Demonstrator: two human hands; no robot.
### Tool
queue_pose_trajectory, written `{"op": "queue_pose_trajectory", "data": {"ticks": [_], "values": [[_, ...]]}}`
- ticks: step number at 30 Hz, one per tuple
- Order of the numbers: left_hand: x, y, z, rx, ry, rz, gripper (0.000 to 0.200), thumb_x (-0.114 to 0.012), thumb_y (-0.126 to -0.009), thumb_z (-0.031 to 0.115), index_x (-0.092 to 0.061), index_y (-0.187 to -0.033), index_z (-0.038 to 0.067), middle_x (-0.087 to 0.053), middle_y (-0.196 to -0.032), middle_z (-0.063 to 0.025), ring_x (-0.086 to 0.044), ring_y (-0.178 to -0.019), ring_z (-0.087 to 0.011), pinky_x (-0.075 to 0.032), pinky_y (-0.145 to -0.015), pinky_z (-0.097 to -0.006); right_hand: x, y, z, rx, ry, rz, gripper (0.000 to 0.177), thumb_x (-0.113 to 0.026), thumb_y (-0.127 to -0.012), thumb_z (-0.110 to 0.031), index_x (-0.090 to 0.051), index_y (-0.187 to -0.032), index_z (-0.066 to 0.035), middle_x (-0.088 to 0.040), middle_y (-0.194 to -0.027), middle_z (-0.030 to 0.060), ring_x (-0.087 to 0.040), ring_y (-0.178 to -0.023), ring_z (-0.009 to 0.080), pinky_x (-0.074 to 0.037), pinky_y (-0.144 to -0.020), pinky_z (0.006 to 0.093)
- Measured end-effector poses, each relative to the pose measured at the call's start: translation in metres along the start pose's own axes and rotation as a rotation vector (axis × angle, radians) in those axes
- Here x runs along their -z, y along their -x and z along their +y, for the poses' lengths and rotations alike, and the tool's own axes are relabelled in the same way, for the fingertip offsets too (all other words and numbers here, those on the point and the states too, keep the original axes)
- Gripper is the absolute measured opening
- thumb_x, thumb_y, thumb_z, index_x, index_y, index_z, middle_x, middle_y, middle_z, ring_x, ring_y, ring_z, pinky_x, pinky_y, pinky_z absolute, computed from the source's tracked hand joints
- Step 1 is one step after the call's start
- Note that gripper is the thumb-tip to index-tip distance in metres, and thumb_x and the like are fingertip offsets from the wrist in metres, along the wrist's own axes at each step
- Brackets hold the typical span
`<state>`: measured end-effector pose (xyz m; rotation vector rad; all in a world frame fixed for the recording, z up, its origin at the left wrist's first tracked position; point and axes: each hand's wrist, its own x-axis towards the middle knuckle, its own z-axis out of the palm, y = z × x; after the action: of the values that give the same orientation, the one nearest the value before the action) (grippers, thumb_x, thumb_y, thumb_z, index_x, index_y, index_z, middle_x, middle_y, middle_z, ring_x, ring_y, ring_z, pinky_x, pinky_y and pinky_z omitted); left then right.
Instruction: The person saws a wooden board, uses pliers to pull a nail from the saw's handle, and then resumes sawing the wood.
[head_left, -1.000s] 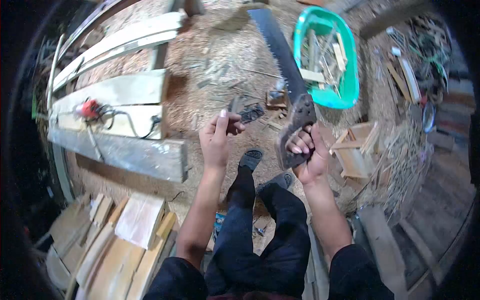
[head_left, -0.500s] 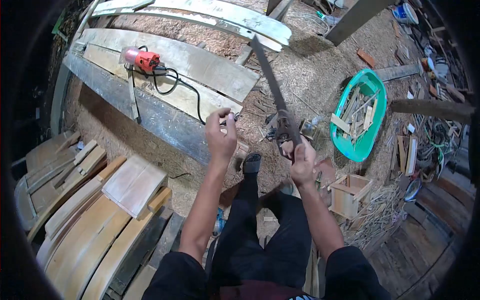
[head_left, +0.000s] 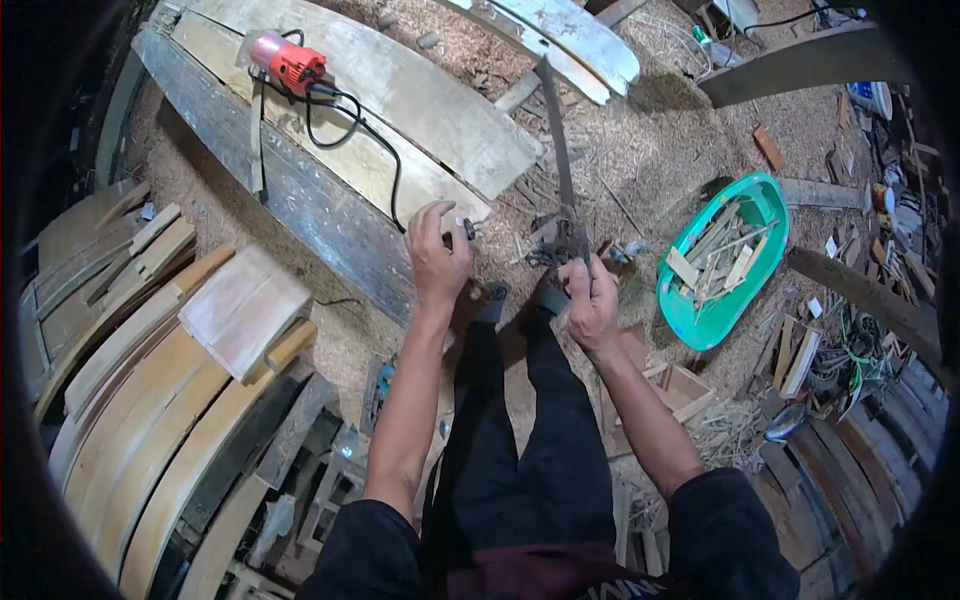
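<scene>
My right hand [head_left: 592, 305] is closed around the handle end of a handsaw [head_left: 562, 150], whose long dark blade points up and away from me. The handle is largely hidden by my fingers. My left hand [head_left: 440, 262] hovers near the end of the pale planks [head_left: 420, 165], fingers loosely curled and thumb apart, with nothing visible in it. A black power cord [head_left: 393, 170] runs from a red power tool [head_left: 290, 62] on the planks and passes behind this hand. A small dark piece [head_left: 468, 229], perhaps its plug, shows beside the thumb.
A green tub [head_left: 722, 325] of wood scraps stands to the right. Curved boards [head_left: 170, 430] are stacked at the left, with a pale block [head_left: 245, 308] on top. A wooden box [head_left: 685, 390] sits by my right forearm. Shavings cover the ground [head_left: 640, 150].
The view has shifted and turned, and my feet have changed position. My right hand has drawn slightly left with the saw, whose blade stands steeper. My left hand keeps about the same pose.
</scene>
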<state>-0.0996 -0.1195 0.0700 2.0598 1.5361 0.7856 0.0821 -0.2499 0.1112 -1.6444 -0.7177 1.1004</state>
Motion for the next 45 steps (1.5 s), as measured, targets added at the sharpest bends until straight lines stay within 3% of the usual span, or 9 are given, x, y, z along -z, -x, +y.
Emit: {"op": "queue_pose_trajectory", "data": {"ticks": [9,11,21,25,27,30,36,42,45], "values": [[-0.017,0.057,0.077,-0.048,0.242,-0.158,0.017,-0.058,-0.088,0.003,-0.064,-0.104,-0.001,-0.065,-0.104,-0.0170,-0.061,-0.101,-0.0329,-0.046,-0.091,-0.0403,0.023,0.049,0.023,-0.198,-0.135,0.211,0.032,-0.061,-0.097,-0.034,-0.059,-0.098,-0.002,-0.053,-0.079,-0.0004,-0.047,-0.073,0.0091,-0.042,-0.065,0.0274],[-0.023,0.070,0.090,-0.036,0.286,-0.233,0.016,-0.058,-0.090,0.003,-0.064,-0.105,-0.001,-0.065,-0.104,-0.0153,-0.061,-0.101,-0.0300,-0.046,-0.092,-0.0385,0.033,0.059,0.031,-0.090,-0.017,0.333,0.032,-0.061,-0.097,-0.034,-0.060,-0.099,-0.002,-0.054,-0.075,0.0016,-0.047,-0.071,0.0098,-0.043,-0.064,0.0285],[-0.076,0.172,0.123,-0.397,0.329,-0.767,0.015,-0.061,-0.088,0.003,-0.065,-0.102,0.001,-0.065,-0.103,-0.0161,-0.061,-0.100,-0.0340,-0.046,-0.091,-0.0413,0.068,0.201,0.123,-0.211,-0.121,0.852,0.037,-0.062,-0.096,-0.036,-0.055,-0.086,-0.001,-0.053,-0.066,0.0043,-0.047,-0.063,0.0118,-0.041,-0.058,0.0317],[-0.141,0.244,0.097,-0.561,0.297,-0.973,0.017,-0.062,-0.085,0.002,-0.064,-0.101,0.002,-0.064,-0.101,-0.0157,-0.059,-0.099,-0.0358,-0.045,-0.089,-0.0434,0.069,0.266,0.199,-0.226,-0.325,0.983,0.034,-0.061,-0.097,-0.035,-0.060,-0.093,-0.001,-0.056,-0.075,0.0017,-0.051,-0.071,0.0104,-0.042,-0.064,0.0274],[-0.191,0.287,0.063,-0.673,0.168,-1.088,0.022,-0.062,-0.087,0.010,-0.062,-0.108,0.004,-0.062,-0.107,-0.0167,-0.057,-0.105,-0.0363,-0.042,-0.093,-0.0454,0.070,0.293,0.243,-0.331,-0.515,0.988,0.035,-0.058,-0.098,-0.036,-0.062,-0.100,0.000,-0.058,-0.081,-0.0012,-0.053,-0.075,0.0115,-0.044,-0.068,0.0275],[-0.287,0.349,0.004,-0.864,-0.084,-1.213,0.041,-0.063,-0.085,0.016,-0.054,-0.123,0.005,-0.056,-0.121,-0.0184,-0.051,-0.115,-0.0375,-0.039,-0.096,-0.0498,0.073,0.316,0.326,-0.345,-0.442,1.014,0.034,-0.059,-0.098,-0.034,-0.061,-0.102,0.000,-0.057,-0.078,0.0009,-0.052,-0.073,0.0111,-0.045,-0.067,0.0286],[-0.464,0.443,-0.090,-1.191,-0.115,-1.051,0.051,-0.059,-0.090,0.020,-0.045,-0.137,0.005,-0.051,-0.135,-0.0176,-0.047,-0.127,-0.0356,-0.036,-0.105,-0.0504,0.070,0.319,0.500,-0.295,-0.217,1.123,0.031,-0.061,-0.096,-0.032,-0.060,-0.097,-0.001,-0.056,-0.071,0.0040,-0.052,-0.066,0.0123,-0.044,-0.061,0.0306],[-0.516,0.473,-0.100,-1.358,-0.203,-1.178,0.046,-0.059,-0.088,0.012,-0.049,-0.134,0.009,-0.059,-0.124,-0.0143,-0.056,-0.116,-0.0347,-0.041,-0.101,-0.0506,0.064,0.311,0.588,-0.218,-0.105,1.228,0.030,-0.063,-0.096,-0.030,-0.055,-0.086,-0.003,-0.051,-0.062,0.0008,-0.047,-0.057,0.0117,-0.041,-0.053,0.0318],[-0.503,0.467,-0.078,-1.051,-0.062,-1.264,0.041,-0.059,-0.091,0.014,-0.051,-0.131,0.013,-0.063,-0.115,-0.0183,-0.065,-0.097,-0.0346,-0.053,-0.083,-0.0451,0.077,0.315,0.563,-0.227,-0.186,1.220,0.028,-0.062,-0.096,-0.029,-0.056,-0.086,-0.004,-0.051,-0.065,-0.0019,-0.046,-0.059,0.0095,-0.040,-0.054,0.0289]]}}
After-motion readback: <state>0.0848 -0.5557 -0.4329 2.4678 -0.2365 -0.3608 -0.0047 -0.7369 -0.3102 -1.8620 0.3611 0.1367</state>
